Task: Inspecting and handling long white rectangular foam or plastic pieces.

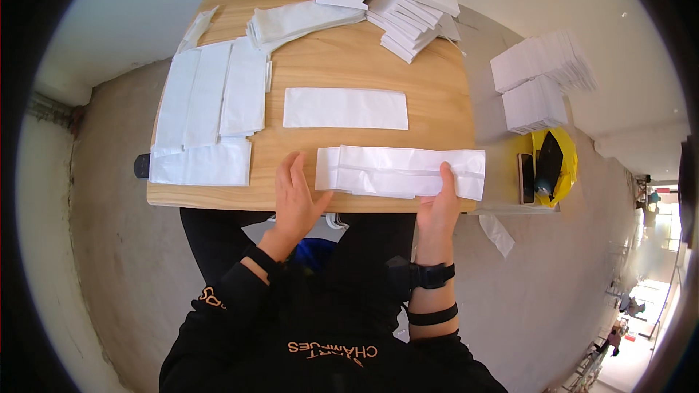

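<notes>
My right hand (pixel 438 211) grips a few long, flat white paper bags (pixel 386 169) near their right end, the thumb pressed on top and the other fingers hidden underneath. A lengthwise seam runs along the top bag, and the layers sit slightly out of line at the left end. Just beside that left end, my left hand (pixel 293 200) is open, fingers raised and apart, over the table's near edge. Farther away from me, one flat white bag (pixel 345 108) lies alone at the middle of the wooden table (pixel 349 65).
Overlapping white bags (pixel 207 94) cover the table's left side. A fanned bag pile (pixel 298 20) and stacked folded white boxes (pixel 408 18) lie at the back. To the right are white stacks (pixel 534 91), a phone (pixel 526 178) and a yellow plastic bag (pixel 565 164).
</notes>
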The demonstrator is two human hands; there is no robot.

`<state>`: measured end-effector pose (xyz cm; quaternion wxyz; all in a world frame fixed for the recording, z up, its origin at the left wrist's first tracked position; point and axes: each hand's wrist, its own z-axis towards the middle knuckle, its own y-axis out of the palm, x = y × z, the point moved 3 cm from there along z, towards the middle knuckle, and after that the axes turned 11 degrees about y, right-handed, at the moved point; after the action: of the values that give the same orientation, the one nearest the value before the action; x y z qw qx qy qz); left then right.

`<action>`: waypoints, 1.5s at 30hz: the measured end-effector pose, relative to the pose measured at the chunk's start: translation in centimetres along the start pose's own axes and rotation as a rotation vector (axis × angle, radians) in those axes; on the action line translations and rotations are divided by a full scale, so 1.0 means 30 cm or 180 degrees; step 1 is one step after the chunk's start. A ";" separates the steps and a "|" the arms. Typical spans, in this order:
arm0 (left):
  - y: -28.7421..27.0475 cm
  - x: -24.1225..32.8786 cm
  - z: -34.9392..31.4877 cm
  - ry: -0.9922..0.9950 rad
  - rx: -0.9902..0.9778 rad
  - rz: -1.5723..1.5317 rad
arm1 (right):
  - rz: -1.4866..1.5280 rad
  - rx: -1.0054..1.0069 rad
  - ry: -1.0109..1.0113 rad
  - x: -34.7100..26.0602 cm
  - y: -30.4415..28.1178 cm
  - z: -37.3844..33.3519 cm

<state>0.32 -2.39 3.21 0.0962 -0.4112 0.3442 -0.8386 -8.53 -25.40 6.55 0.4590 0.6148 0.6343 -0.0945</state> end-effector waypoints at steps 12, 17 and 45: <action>0.091 0.037 0.041 0.0948 -0.0288 0.0175 | 0.0129 0.0036 0.0090 0.011 -0.141 0.133; 0.110 0.037 0.031 0.0952 -0.0210 0.0139 | -0.0133 0.0243 -0.0029 -0.002 -0.180 0.155; 0.119 0.026 0.025 0.0824 -0.0196 0.0211 | -0.2615 0.0915 -0.1595 -0.095 -0.402 0.319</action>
<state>-0.04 -5.77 1.67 0.0660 -0.2906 0.3927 -0.8701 -15.04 -36.66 -2.18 0.4328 0.3297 0.6748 -0.4986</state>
